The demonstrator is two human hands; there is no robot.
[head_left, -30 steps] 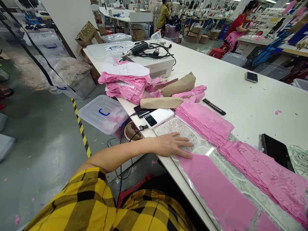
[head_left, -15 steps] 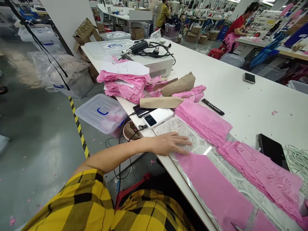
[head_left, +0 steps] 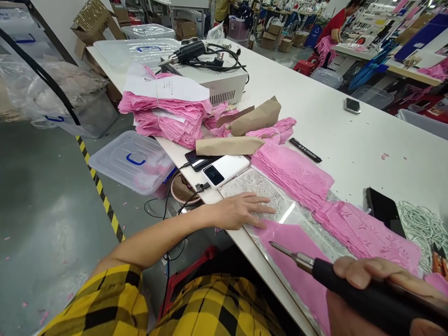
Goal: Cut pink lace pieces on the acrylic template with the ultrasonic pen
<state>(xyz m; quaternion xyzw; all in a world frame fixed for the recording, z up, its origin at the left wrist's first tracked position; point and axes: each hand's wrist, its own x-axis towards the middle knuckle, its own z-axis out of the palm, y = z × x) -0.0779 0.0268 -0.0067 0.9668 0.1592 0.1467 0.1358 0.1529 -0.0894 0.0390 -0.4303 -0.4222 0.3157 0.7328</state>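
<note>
My left hand [head_left: 240,211] lies flat with its fingers spread, on a clear board [head_left: 257,186] with grey-white patterned material under it. Its fingertips rest at the upper end of a smooth pink fabric piece [head_left: 292,238]. At the lower right my right hand [head_left: 385,270] is wrapped round a soldering-iron-like tool [head_left: 336,275] with a black handle and a pointed metal tip. The tip hovers over the pink fabric, close to my left fingers; whether it touches cannot be told. Stacked pink lace pieces [head_left: 292,172] lie along the board's far side.
A white power bank [head_left: 226,169] and dark phone [head_left: 383,210] lie on the white table [head_left: 336,116]. Tied pink bundles [head_left: 168,116] stand before a control box [head_left: 227,86]. Black marker [head_left: 305,150], brown paper [head_left: 229,146], pale elastic cords [head_left: 420,224] lie around. Cables hang off the edge.
My right hand has come into view at the lower right, and the tool's tip has moved up the pink fabric towards my left hand. My left hand stays in place; the view has shifted slightly.
</note>
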